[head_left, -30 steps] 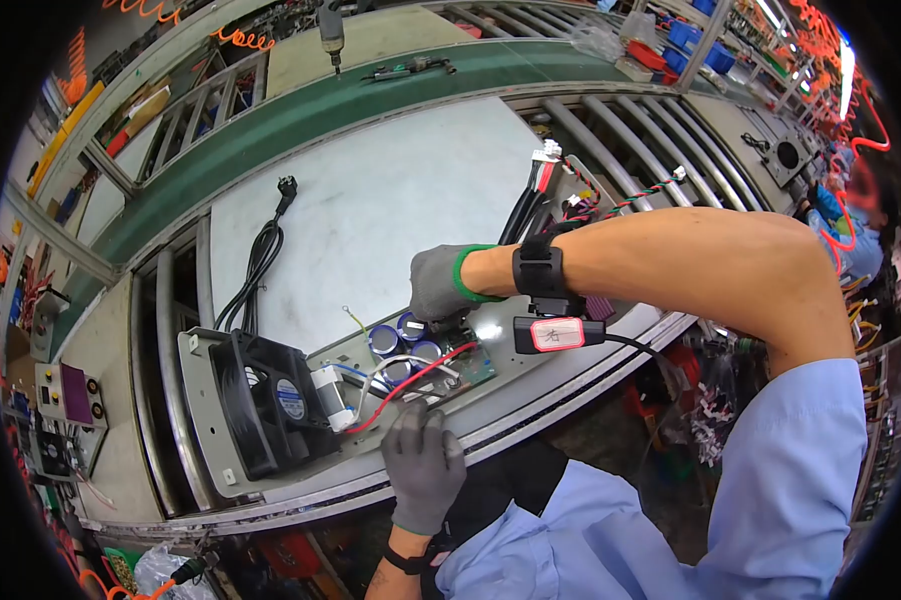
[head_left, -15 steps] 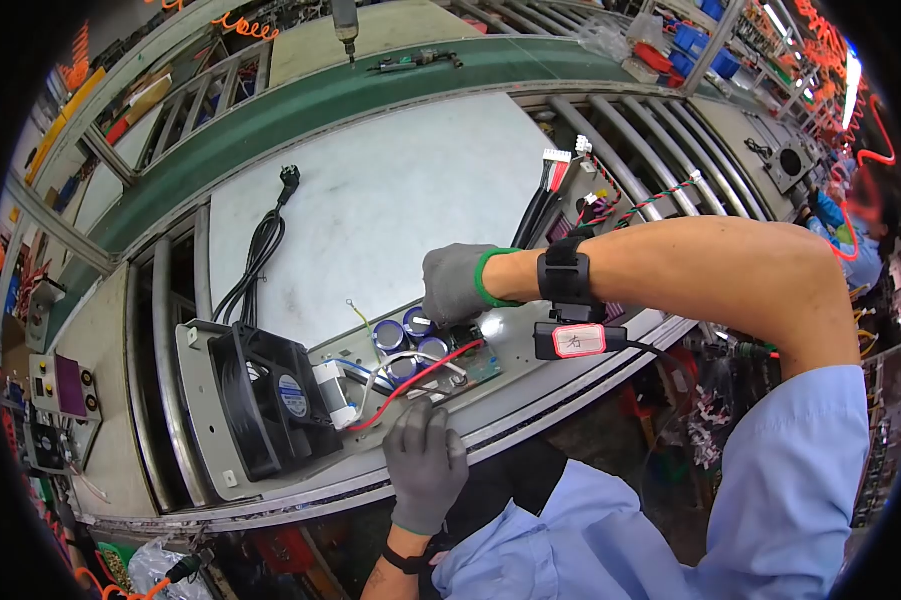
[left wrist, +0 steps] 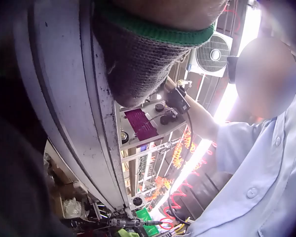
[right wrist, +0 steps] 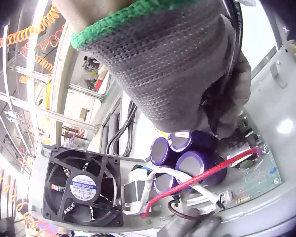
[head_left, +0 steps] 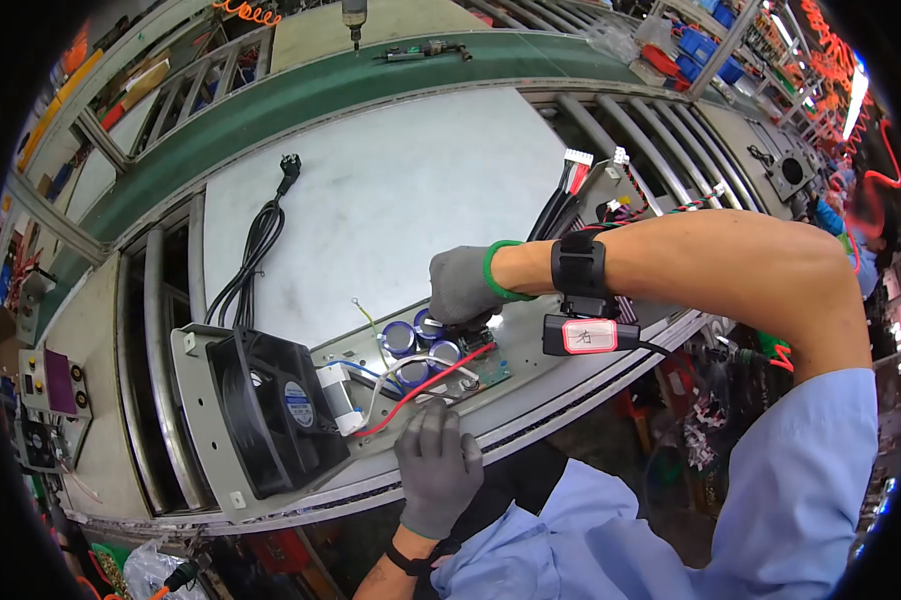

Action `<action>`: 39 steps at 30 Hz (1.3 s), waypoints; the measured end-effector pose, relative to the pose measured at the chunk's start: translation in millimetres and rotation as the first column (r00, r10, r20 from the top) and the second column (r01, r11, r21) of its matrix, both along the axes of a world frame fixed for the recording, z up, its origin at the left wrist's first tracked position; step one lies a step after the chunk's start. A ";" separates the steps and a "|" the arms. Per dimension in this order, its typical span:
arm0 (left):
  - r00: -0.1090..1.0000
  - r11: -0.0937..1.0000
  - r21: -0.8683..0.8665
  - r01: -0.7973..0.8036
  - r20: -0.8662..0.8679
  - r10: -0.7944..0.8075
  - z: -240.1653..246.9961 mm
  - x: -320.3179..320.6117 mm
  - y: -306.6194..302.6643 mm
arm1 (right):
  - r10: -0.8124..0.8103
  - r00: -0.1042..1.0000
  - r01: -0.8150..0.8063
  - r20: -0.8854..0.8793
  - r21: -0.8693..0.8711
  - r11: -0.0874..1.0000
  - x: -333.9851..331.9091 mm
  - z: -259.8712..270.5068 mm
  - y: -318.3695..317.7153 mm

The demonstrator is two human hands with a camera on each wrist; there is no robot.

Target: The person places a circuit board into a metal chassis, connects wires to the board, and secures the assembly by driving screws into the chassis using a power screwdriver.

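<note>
A grey metal chassis [head_left: 530, 345] lies along the bench's front edge, with a black fan [head_left: 275, 400] at its left end. Beside the fan sits a circuit board [right wrist: 269, 170] with several purple capacitors [head_left: 398, 338] and a red wire [right wrist: 187, 185] across it. My gloved right hand [head_left: 465, 285] is over the board just behind the capacitors, its fingers curled round a black cable [right wrist: 232, 54]; the fingertips are partly hidden. My gloved left hand [head_left: 438, 475] rests at the chassis's near edge, fingers extended, below the red wire.
A coiled black power cord [head_left: 260, 245] lies on the white board [head_left: 390, 180]. Cables with white connectors [head_left: 577, 158] stick up beyond my right wrist. Metal rollers [head_left: 640, 150] lie at both sides. A screwdriver-like power tool [head_left: 354, 22] hangs over the green belt [head_left: 300, 90].
The head view has shifted slightly. Both hands stay at about the same places on the chassis, the right still behind the capacitors.
</note>
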State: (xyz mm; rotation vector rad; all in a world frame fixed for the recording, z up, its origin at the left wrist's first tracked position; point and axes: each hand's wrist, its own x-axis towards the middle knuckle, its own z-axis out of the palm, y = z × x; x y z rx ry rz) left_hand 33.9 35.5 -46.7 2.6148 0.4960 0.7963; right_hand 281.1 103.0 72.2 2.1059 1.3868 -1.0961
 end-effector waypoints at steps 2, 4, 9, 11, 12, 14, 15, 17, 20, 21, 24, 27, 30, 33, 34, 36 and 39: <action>1.000 1.000 -0.007 0.005 0.017 -0.005 0.7 1.3 -0.5 | 0.020 1.000 -0.021 0.010 0.066 0.998 -4.9 -0.5 -4.8; 1.000 1.000 -0.016 0.012 0.019 -0.011 -1.7 1.3 -0.6 | -0.028 1.000 0.028 0.002 0.190 0.981 -10.5 3.6 -15.3; 0.999 0.999 -0.047 0.002 0.041 0.000 -2.1 1.3 -1.8 | -0.018 1.000 0.018 0.000 0.167 0.986 -11.4 12.1 -3.7; 0.999 0.999 -0.033 -0.005 0.047 0.007 -2.7 3.1 -2.2 | -0.065 0.997 0.066 -0.032 0.035 0.997 -7.9 8.4 3.7; 0.999 1.000 -0.029 -0.008 0.045 0.010 -1.9 3.3 -2.5 | -0.116 0.991 0.117 -0.073 0.010 0.993 -4.1 5.0 5.9; 0.999 1.000 -0.025 -0.018 0.049 0.020 -0.8 3.3 -4.6 | -0.109 0.990 0.111 -0.089 0.017 0.994 -0.4 -3.0 5.5; 0.998 0.999 -0.019 -0.027 0.060 0.028 -0.2 5.0 -4.9 | -0.051 0.997 0.054 -0.062 0.049 0.997 -3.4 1.0 3.6; 0.996 0.998 -0.027 -0.052 0.073 0.054 -1.0 4.5 -8.6 | -0.106 0.994 0.108 -0.021 0.095 0.990 -11.0 10.3 -2.8; 0.991 0.998 -0.015 -0.067 0.112 0.068 3.1 4.7 -10.7 | 0.217 0.969 -0.229 0.122 0.092 0.969 -9.7 18.1 7.0; 0.991 0.998 0.001 -0.064 0.122 0.064 3.7 3.1 -11.8 | 0.313 0.935 -0.330 0.168 0.080 0.941 -10.8 23.9 5.7; 0.987 0.996 0.037 -0.077 0.145 0.071 0.3 4.2 -13.0 | 0.228 0.874 -0.401 0.429 0.372 0.837 -19.7 42.0 -18.1; 0.988 0.998 0.028 -0.059 0.146 0.054 7.4 -2.4 -16.8 | 0.150 0.827 -0.543 0.542 0.702 0.460 -40.6 61.0 -67.7; 0.979 0.999 0.031 -0.028 0.200 0.022 29.4 0.7 -17.7 | 0.182 0.914 -0.402 0.363 0.872 0.279 -85.8 63.9 -172.7; 0.985 0.981 0.182 0.071 0.140 -0.097 93.7 16.7 -14.4 | 0.282 0.958 -0.145 -0.051 0.764 0.629 -117.0 36.0 -257.8; 0.988 0.967 0.245 0.073 0.116 -0.104 92.6 28.8 -5.0 | 0.232 0.967 -0.080 -0.107 0.737 0.671 -118.3 15.7 -277.5; 0.987 0.940 0.306 0.150 0.011 -0.161 107.1 54.6 7.1 | 0.069 0.985 0.065 -0.161 0.699 0.712 -112.0 -28.8 -317.3; 0.949 0.886 0.341 0.313 -0.144 -0.280 103.2 84.8 19.8 | -0.238 0.948 0.317 -0.211 0.686 0.655 -94.0 -61.0 -385.1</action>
